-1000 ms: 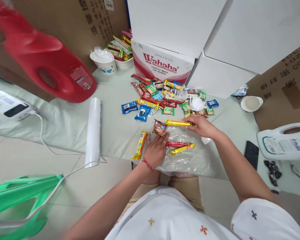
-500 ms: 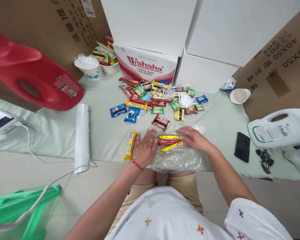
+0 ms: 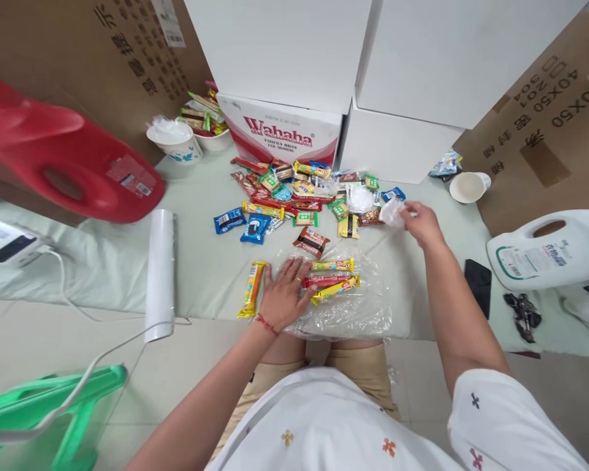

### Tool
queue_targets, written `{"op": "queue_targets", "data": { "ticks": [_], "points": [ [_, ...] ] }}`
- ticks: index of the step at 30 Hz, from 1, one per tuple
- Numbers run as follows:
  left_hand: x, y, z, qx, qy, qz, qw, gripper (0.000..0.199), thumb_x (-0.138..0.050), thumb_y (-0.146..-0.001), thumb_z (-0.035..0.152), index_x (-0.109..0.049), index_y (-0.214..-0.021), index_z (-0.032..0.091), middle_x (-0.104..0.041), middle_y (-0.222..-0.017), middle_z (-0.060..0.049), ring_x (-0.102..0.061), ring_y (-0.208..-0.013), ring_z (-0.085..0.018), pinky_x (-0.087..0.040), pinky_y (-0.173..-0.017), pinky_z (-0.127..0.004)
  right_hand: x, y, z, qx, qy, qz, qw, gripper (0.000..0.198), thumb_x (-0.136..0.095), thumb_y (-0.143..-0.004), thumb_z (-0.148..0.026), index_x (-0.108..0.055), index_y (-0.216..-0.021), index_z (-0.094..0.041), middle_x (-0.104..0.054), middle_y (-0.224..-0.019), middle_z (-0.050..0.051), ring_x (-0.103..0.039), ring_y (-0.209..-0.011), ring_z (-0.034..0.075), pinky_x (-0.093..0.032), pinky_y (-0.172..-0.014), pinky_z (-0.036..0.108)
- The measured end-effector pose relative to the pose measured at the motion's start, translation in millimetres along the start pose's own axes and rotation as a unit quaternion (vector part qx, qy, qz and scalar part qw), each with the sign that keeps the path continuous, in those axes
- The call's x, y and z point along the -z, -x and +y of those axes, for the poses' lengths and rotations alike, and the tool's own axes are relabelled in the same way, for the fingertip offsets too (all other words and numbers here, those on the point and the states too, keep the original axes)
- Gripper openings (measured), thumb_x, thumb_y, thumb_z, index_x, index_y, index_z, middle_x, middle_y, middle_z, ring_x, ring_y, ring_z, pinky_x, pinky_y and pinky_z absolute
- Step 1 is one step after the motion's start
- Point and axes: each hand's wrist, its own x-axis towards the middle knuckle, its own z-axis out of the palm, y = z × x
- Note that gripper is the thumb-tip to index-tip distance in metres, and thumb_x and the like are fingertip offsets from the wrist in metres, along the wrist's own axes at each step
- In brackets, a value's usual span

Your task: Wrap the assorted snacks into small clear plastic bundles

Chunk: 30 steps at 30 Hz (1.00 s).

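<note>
My left hand (image 3: 285, 294) lies flat with spread fingers on the left part of a clear plastic sheet (image 3: 358, 314). Beside its fingertips, on the sheet, are two yellow snack bars (image 3: 338, 289) and a red snack bar (image 3: 324, 280) between them. Another yellow-orange bar (image 3: 251, 290) lies left of this hand. Off to the right, my right hand (image 3: 422, 224) pinches a crumpled piece of clear plastic film (image 3: 392, 212) at the edge of the snack pile. A brown wrapped snack (image 3: 311, 242) sits just beyond the sheet.
Mixed wrapped snacks (image 3: 304, 196) are heaped before the Wahaha carton (image 3: 279, 134). A roll of film (image 3: 160, 275) and red jug (image 3: 78, 157) stand left. A paper cup (image 3: 469, 188), phone (image 3: 478, 286), keys (image 3: 522, 314) and white jug (image 3: 550, 252) are on the right.
My right hand has moved away from the bars on the sheet, forward and right, and now holds crumpled film. My left hand stays nearly in place.
</note>
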Motion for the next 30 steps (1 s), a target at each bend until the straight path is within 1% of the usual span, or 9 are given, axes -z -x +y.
{"op": "queue_targets", "data": {
  "ticks": [2, 4, 7, 9, 14, 20, 24, 26, 30],
  "points": [
    [0.0, 0.6, -0.1, 0.0, 0.006, 0.004, 1.0, 0.056, -0.042, -0.101, 0.053, -0.047, -0.151, 0.028, -0.047, -0.157, -0.011, -0.039, -0.148, -0.032, -0.009, -0.121, -0.071, 4.6, -7.8, -27.1, 0.056, -0.005, 0.033, 0.998, 0.053, -0.059, -0.089, -0.047, -0.063, -0.131, -0.016, -0.064, -0.118, 0.014, -0.063, -0.086, 0.023, -0.053, -0.081, 0.039],
    [-0.1, 1.6, -0.8, -0.001, 0.013, 0.012, 1.0, 0.054, -0.043, -0.101, 0.054, -0.05, -0.147, 0.027, -0.048, -0.157, -0.012, -0.04, -0.148, -0.031, -0.008, -0.122, -0.069, 5.1, 10.5, -56.9, 0.182, -0.014, -0.045, 0.982, 0.052, -0.062, -0.09, -0.049, -0.063, -0.133, -0.02, -0.062, -0.124, 0.014, -0.062, -0.095, 0.025, -0.051, -0.091, 0.044],
    [-0.6, 3.0, -2.9, -0.005, 0.024, 0.024, 0.999, 0.049, -0.044, -0.101, 0.052, -0.054, -0.142, 0.026, -0.05, -0.155, -0.013, -0.041, -0.147, -0.03, -0.009, -0.122, -0.068, -4.1, 72.7, -90.6, 0.38, -0.019, -0.318, 0.869, 0.048, -0.074, -0.086, -0.046, -0.066, -0.13, -0.029, -0.063, -0.127, 0.01, -0.058, -0.113, 0.028, -0.047, -0.1, 0.044],
    [-0.9, 3.7, -4.7, -0.011, 0.031, 0.028, 0.999, 0.046, -0.045, -0.101, 0.051, -0.056, -0.139, 0.026, -0.051, -0.154, -0.014, -0.043, -0.146, -0.03, -0.01, -0.122, -0.067, -14.8, 115.0, -100.3, 0.404, 0.035, -0.382, 0.83, 0.042, -0.077, -0.085, -0.035, -0.069, -0.126, -0.027, -0.064, -0.124, 0.011, -0.057, -0.11, 0.028, -0.046, -0.096, 0.043],
    [-0.5, 5.0, -8.4, -0.02, 0.055, 0.028, 0.998, 0.04, -0.044, -0.102, 0.049, -0.059, -0.132, 0.027, -0.053, -0.152, -0.012, -0.045, -0.144, -0.028, -0.008, -0.123, -0.067, -34.9, 155.2, -97.8, 0.373, 0.09, -0.368, 0.847, 0.026, -0.062, -0.095, -0.021, -0.069, -0.119, -0.021, -0.066, -0.109, 0.012, -0.053, -0.1, 0.027, -0.044, -0.085, 0.039],
    [3.6, 6.0, -7.0, -0.022, 0.081, 0.031, 0.996, 0.046, -0.039, -0.104, 0.046, -0.05, -0.143, 0.025, -0.052, -0.152, -0.012, -0.045, -0.144, -0.026, -0.007, -0.124, -0.065, -38.6, 132.2, -101.3, 0.345, 0.092, -0.364, 0.86, 0.024, -0.066, -0.095, -0.03, -0.071, -0.116, -0.02, -0.065, -0.104, 0.011, -0.054, -0.094, 0.025, -0.043, -0.085, 0.039],
    [4.7, 4.2, -2.9, -0.021, 0.072, 0.04, 0.996, 0.047, -0.043, -0.103, 0.043, -0.049, -0.146, 0.025, -0.055, -0.15, -0.011, -0.044, -0.144, -0.028, -0.004, -0.124, -0.066, -52.0, 107.4, -136.1, 0.391, 0.077, -0.343, 0.851, 0.022, -0.057, -0.1, -0.031, -0.071, -0.112, -0.02, -0.067, -0.104, 0.011, -0.058, -0.096, 0.024, -0.044, -0.087, 0.036],
    [2.0, 4.0, -2.8, -0.017, 0.062, 0.043, 0.997, 0.043, -0.044, -0.103, 0.041, -0.056, -0.14, 0.025, -0.061, -0.144, -0.012, -0.049, -0.14, -0.03, -0.008, -0.123, -0.067, -73.4, 101.8, -166.5, 0.453, 0.089, -0.329, 0.824, 0.022, -0.052, -0.101, -0.023, -0.072, -0.111, -0.02, -0.068, -0.109, 0.011, -0.058, -0.101, 0.024, -0.044, -0.088, 0.036],
    [-10.2, 6.5, -7.1, 0.004, 0.05, 0.035, 0.998, 0.041, -0.047, -0.099, 0.043, -0.07, -0.124, 0.02, -0.073, -0.121, -0.014, -0.063, -0.122, -0.035, -0.034, -0.117, -0.059, -137.1, 117.5, -237.1, 0.606, 0.11, -0.363, 0.699, 0.033, -0.049, -0.098, -0.01, -0.069, -0.12, -0.025, -0.062, -0.133, 0.007, -0.054, -0.117, 0.025, -0.046, -0.087, 0.036]
  ]
}}
